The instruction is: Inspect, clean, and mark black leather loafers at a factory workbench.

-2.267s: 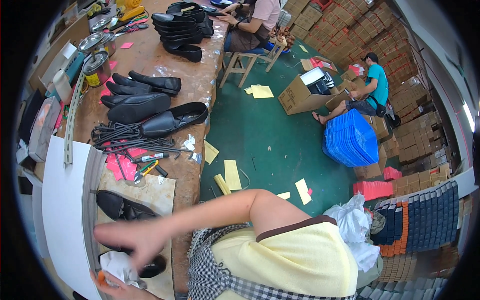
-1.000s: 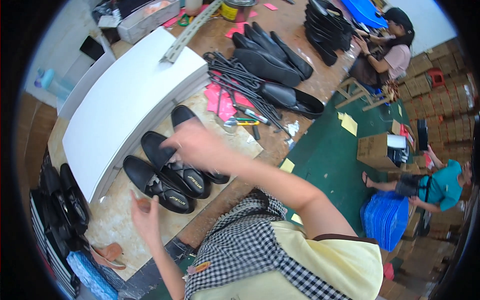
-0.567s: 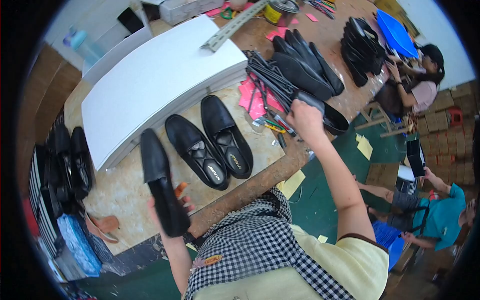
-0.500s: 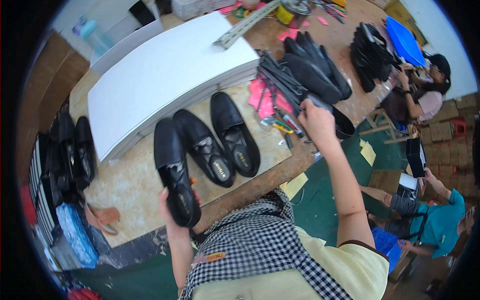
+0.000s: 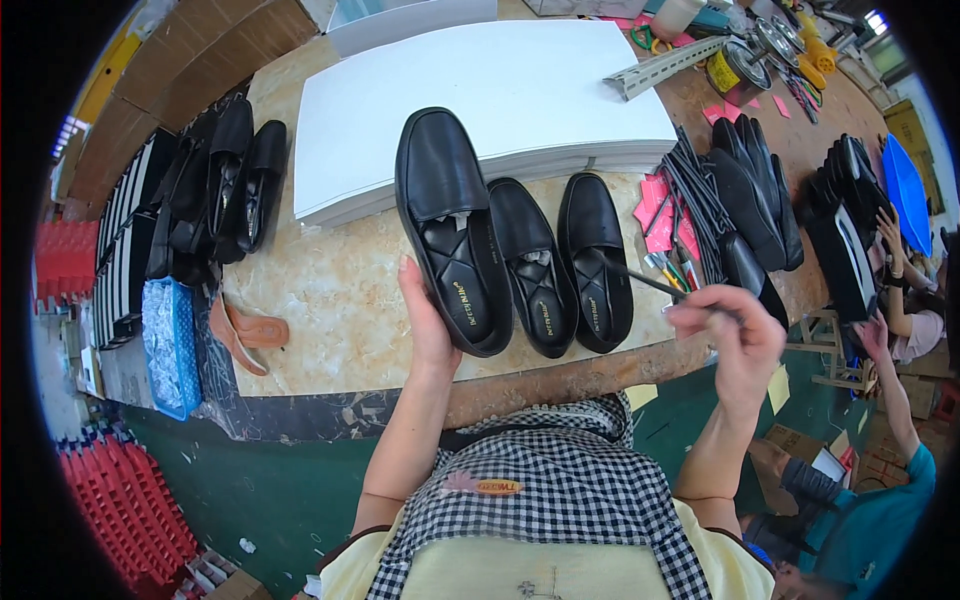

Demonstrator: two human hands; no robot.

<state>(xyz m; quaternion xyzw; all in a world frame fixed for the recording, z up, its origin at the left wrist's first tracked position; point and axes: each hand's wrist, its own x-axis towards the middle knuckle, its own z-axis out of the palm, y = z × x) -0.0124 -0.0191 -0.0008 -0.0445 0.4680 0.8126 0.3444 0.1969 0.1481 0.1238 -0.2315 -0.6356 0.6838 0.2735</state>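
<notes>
My left hand (image 5: 430,325) is closed round the heel end of a black loafer (image 5: 440,170), raised a little off the table with its toe pointing away from me. Between the thumb and fingers of my right hand (image 5: 735,330) is a thin dark stick (image 5: 648,281), its tip reaching over the rightmost shoe. Two more black loafers, a middle one (image 5: 520,215) and a right one (image 5: 590,210), lie side by side on the table, soles down. Beyond my right hand is a bundle of similar dark sticks (image 5: 697,195) on pink paper.
A thick stack of white sheets (image 5: 480,90) covers the table's back. Black shoes (image 5: 262,180) stand at left, near a tan sandal-like piece (image 5: 255,335) and a blue basket (image 5: 172,385). More dark shoes (image 5: 755,190) lie right. Two people work at far right, one in teal (image 5: 870,540).
My right hand has come away from the stick bundle toward the shoes, now with a stick in it. My left hand has raised its loafer farther over the table. The view has turned.
</notes>
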